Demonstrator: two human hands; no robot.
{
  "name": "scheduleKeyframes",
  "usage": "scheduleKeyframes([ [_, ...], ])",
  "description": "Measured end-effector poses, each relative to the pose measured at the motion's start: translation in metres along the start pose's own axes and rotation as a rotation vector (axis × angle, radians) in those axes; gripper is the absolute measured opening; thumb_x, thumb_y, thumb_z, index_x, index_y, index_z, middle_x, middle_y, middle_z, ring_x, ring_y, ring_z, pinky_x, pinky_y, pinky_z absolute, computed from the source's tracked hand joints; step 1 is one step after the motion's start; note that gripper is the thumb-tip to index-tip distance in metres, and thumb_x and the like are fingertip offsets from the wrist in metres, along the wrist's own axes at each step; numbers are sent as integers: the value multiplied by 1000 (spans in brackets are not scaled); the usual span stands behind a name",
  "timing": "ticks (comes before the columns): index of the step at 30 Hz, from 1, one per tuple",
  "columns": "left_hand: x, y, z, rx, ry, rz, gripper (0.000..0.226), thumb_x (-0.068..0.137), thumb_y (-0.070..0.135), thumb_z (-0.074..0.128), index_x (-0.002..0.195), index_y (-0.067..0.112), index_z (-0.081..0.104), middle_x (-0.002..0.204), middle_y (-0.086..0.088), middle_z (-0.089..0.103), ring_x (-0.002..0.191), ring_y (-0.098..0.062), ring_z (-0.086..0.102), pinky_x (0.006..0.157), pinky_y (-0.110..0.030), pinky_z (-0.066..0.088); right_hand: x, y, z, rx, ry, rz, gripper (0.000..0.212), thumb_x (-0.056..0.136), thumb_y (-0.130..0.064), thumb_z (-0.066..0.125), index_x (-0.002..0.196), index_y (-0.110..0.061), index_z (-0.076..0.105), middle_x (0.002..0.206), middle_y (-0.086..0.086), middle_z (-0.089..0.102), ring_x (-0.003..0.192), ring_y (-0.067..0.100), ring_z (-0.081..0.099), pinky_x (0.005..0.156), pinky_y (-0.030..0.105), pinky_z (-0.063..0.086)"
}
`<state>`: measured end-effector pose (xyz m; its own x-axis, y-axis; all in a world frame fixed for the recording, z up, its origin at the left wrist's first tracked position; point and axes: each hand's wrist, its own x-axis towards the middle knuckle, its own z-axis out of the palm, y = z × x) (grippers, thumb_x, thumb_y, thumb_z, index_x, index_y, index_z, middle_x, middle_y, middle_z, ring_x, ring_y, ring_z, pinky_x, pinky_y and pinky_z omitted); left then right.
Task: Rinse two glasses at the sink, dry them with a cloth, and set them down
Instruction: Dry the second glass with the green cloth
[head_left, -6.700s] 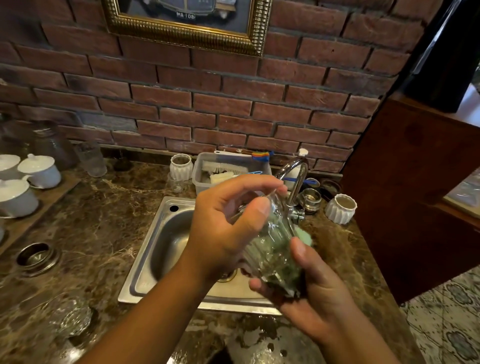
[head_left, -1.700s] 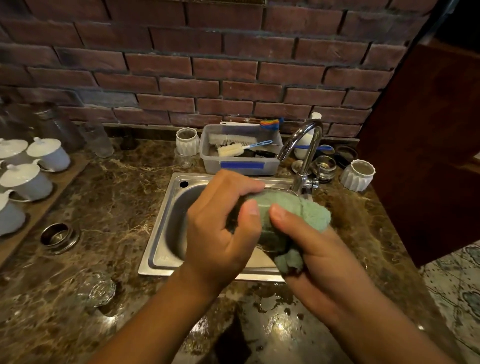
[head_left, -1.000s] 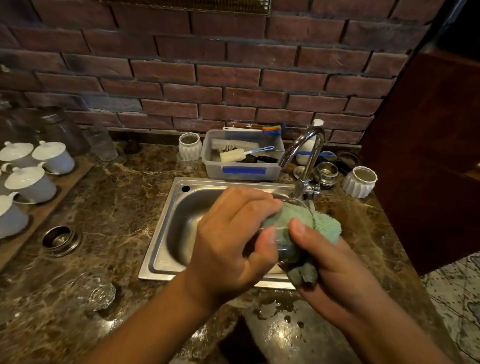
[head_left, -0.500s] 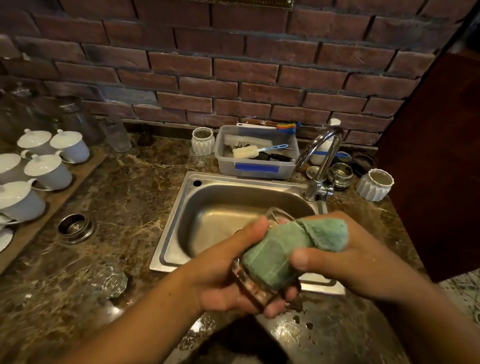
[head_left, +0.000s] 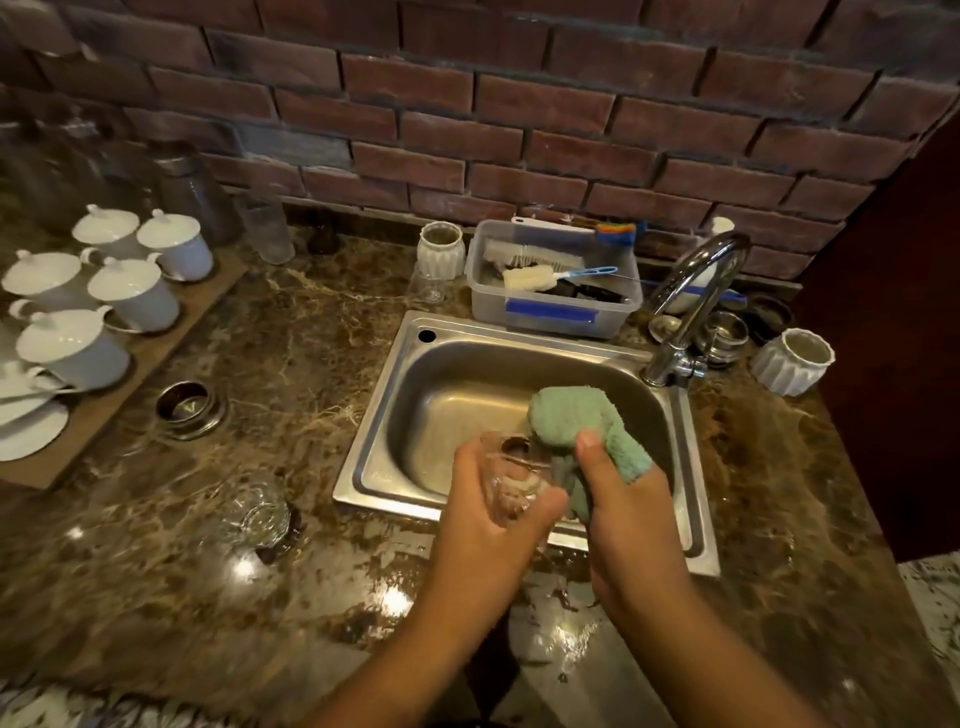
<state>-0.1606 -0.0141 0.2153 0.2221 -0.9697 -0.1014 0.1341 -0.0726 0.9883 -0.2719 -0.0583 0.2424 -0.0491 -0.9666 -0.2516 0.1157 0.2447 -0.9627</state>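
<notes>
Grips a clear glass in the left hand, fingers curled around it, over the front part of the stainless steel sink. Clutches a green, fluffy terry cloth in the right hand, thumb pressed on the bunched fabric, just beside the glass. To the left of the sink, on the glossy brown marble bench, a second clear faceted glass. Behind, a curved chrome tap and a translucent plastic tub with brushes.
</notes>
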Motion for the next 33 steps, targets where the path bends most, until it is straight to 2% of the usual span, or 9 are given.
scheduleKeyframes([
  [4, 4, -30, -28, 270, 87, 170, 88, 64, 54, 85, 138, 53, 37, 131, 16, 56, 123, -4, 58, 102, -23, 49, -1, 23, 15, 88, 66, 183, 20, 101, -19, 56, 109, -12, 73, 101, 12, 79, 96, 31, 76, 94, 56, 56],
  [8, 4, -51, -57, 292, 61, 130, 92, 59, 46, 89, 137, 53, 40, 133, 8, 55, 126, -11, 57, 106, -36, 50, -4, 45, 25, 64, -20, 357, 17, 98, -11, 60, 104, -6, 75, 101, 21, 77, 97, 40, 74, 95, 60, 54],
  [13, 1, -77, -88, 222, 9, -14, 98, 58, 34, 90, 141, 45, 40, 129, 24, 60, 122, 1, 59, 100, -17, 49, -2, 69, 32, -235, -125, 377, 25, 91, 5, 58, 101, -9, 76, 96, 17, 78, 95, 39, 74, 94, 60, 55],
  [15, -2, -90, -105, 242, 17, -51, 95, 62, 22, 92, 140, 44, 43, 132, 18, 60, 124, -2, 59, 103, -23, 49, 0, 73, 31, -169, -131, 470, 28, 91, 8, 52, 104, -7, 72, 93, 20, 78, 88, 38, 75, 84, 56, 60],
  [19, 0, -111, -147, 315, 90, -80, 89, 68, 8, 93, 127, 55, 45, 121, 37, 58, 116, 16, 54, 91, -1, 41, 3, 81, 28, 36, -146, 646, 29, 91, 13, 50, 114, 1, 64, 105, 28, 74, 93, 41, 73, 82, 45, 61],
  [21, 5, -117, -163, 318, 132, -103, 90, 68, 6, 93, 127, 53, 44, 125, 30, 58, 116, 20, 51, 91, 2, 38, 3, 88, 28, 107, -138, 749, 34, 91, 12, 49, 121, 2, 63, 114, 31, 71, 103, 43, 70, 88, 47, 58],
  [24, 15, -126, -180, 323, 169, -115, 90, 67, 2, 92, 131, 43, 45, 130, 20, 55, 112, 28, 47, 89, 7, 33, 3, 102, 26, 159, -114, 858, 41, 89, 12, 47, 128, 6, 59, 121, 34, 66, 94, 40, 73, 73, 41, 63],
  [28, 21, -136, -190, 347, 171, -127, 96, 67, 11, 94, 117, 73, 40, 129, 31, 51, 118, 24, 45, 94, 4, 33, 6, 122, 22, 121, -73, 884, 52, 84, 15, 47, 135, 7, 53, 129, 37, 60, 120, 49, 59, 103, 55, 47],
  [33, 22, -145, -193, 357, 152, -143, 97, 66, 7, 94, 117, 72, 42, 122, 42, 55, 116, 23, 48, 93, 6, 34, 8, 137, 22, 152, -78, 889, 47, 89, 20, 40, 131, 7, 57, 126, 33, 64, 110, 44, 66, 90, 47, 56],
])
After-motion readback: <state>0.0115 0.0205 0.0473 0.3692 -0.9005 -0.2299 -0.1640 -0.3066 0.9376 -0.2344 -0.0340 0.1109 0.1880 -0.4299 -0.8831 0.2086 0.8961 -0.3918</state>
